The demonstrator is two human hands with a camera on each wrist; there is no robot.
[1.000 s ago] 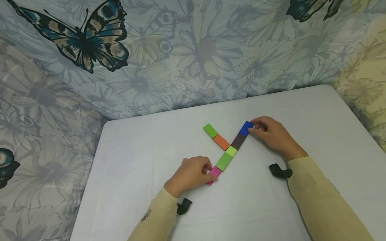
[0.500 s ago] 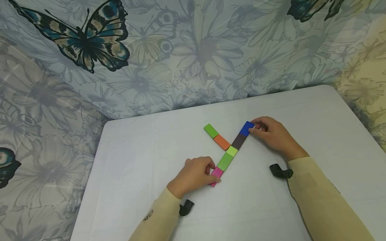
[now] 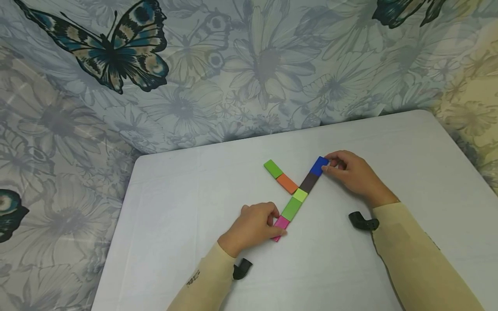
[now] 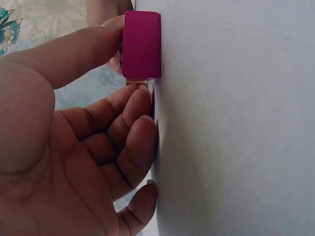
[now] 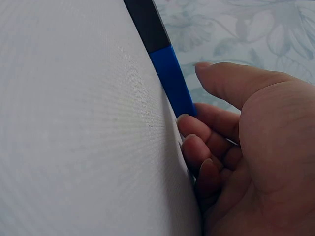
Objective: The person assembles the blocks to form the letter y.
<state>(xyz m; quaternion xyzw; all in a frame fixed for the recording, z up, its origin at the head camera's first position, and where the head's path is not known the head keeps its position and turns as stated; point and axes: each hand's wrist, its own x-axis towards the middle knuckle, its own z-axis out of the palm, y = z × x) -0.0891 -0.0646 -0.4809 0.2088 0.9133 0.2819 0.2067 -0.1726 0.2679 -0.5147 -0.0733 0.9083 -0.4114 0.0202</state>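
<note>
In the head view, a straight slanted row of blocks runs from a pink block (image 3: 282, 223) through a green block (image 3: 292, 209), a short lime block (image 3: 300, 195) and a dark brown block (image 3: 309, 182) to a blue block (image 3: 320, 165). My left hand (image 3: 250, 224) pinches the pink block between thumb and index finger; its other fingers curl loosely beside it. My right hand (image 3: 352, 175) touches the blue block's far end with its index finger, while its thumb (image 5: 221, 78) stands apart from the block in the right wrist view.
An orange block (image 3: 287, 183) and another green block (image 3: 273, 169) form a branch off the row toward the upper left. All lie on a white-covered table (image 3: 175, 216). Behind it hangs a floral cloth (image 3: 249, 77) with butterflies.
My left hand has shifted slightly right with the pink block, bringing it in line with the green block beside it. My right hand stays at the blue block.
</note>
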